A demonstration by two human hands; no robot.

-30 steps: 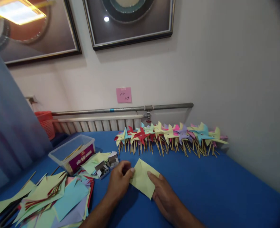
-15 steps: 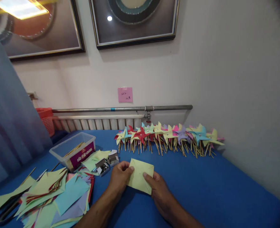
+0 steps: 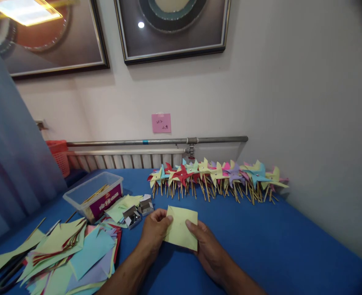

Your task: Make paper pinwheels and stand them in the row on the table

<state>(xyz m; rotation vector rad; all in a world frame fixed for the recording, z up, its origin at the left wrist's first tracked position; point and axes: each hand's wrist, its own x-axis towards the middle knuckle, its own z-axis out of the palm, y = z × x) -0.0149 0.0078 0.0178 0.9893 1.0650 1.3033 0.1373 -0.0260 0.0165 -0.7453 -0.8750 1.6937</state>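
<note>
Between my two hands is a square of pale yellow paper (image 3: 181, 231), held up over the blue table. My left hand (image 3: 155, 227) pinches its left edge, thumb on the front face. On the right edge, my right hand (image 3: 205, 241) grips with the thumb pressed on the front and the fingers behind, partly hidden. Left of my left hand stand two small open boxes; the nearer small box (image 3: 133, 220) holds dark metal bits. Further left lies a loose pile of coloured paper sheets (image 3: 67, 254), many of them cut.
Finished paper pinwheels (image 3: 214, 176) on sticks lie in a row along the wall. A clear plastic tub (image 3: 107, 180) with sticks stands at the left. Black-handled scissors (image 3: 5, 272) lie at the near left, by a blue curtain (image 3: 9, 164).
My right thumb has shifted slightly on the paper, and the paper has tilted a little, its face looking smoother. Both hands still hold it in nearly the same place.
</note>
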